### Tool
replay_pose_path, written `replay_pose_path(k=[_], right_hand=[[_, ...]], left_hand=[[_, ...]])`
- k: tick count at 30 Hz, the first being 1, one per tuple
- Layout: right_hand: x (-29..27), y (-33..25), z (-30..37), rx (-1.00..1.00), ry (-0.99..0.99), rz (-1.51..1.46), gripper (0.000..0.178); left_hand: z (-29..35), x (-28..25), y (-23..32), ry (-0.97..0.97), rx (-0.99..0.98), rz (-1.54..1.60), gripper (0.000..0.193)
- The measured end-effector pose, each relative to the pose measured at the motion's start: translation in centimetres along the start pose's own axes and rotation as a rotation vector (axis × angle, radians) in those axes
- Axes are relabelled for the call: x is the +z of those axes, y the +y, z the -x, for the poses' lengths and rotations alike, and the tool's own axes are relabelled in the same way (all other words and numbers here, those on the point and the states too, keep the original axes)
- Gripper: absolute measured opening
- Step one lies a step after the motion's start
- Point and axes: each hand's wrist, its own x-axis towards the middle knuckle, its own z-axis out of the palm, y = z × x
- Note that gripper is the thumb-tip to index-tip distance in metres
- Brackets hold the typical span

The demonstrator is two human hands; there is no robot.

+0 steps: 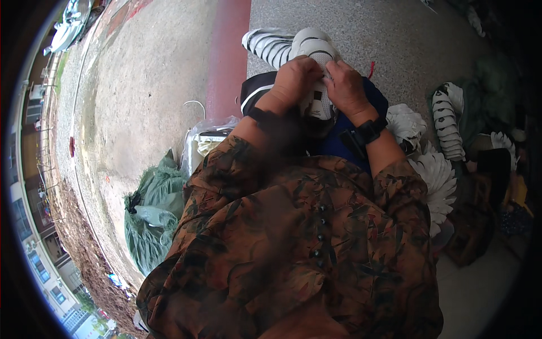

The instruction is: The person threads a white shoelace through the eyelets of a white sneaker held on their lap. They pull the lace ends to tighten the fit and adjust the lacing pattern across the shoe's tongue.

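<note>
A white shoe upper [320,106] with a mesh part and a dark patch lies over my lap. On its left edge, the fingers of my left hand [296,80] are pinched together. Opposite, my right hand [346,88] is closed on the same piece, its fingertips almost meeting those of the left. Whatever fine thing may lie between the fingertips is too small to make out. Just beyond my hands are more white uppers [311,40], and a nested row of uppers [270,46] with dark edges stretches to the left.
Blue cloth [377,100] and a black piece with white stripes [255,90] lie beside my lap. To my right are fanned white stacks [437,183] and another row of uppers [447,125]. A green sack [155,212] and a clear plastic bag [195,141] stand left.
</note>
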Motion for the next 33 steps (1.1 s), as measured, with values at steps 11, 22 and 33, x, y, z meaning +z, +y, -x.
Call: replay_pose_path(k=[11,22,33], right_hand=[[-0.3,1.3,-0.3,-0.157,0.035,-0.082,0.012],[-0.2,0.8,-0.1,-0.183,0.035,-0.003,0.005],[-3.3,2.2,1.5,0.038,-0.109,-0.264,0.029]], left_hand=[[0.6,-0.4,0.3,0.01,-0.026,0.003,0.012],[0.4,-0.5,0.4,-0.031,-0.182,0.145,0.01],[0.8,-1.1,0.2,-0.055,-0.1,0.18,0.013]])
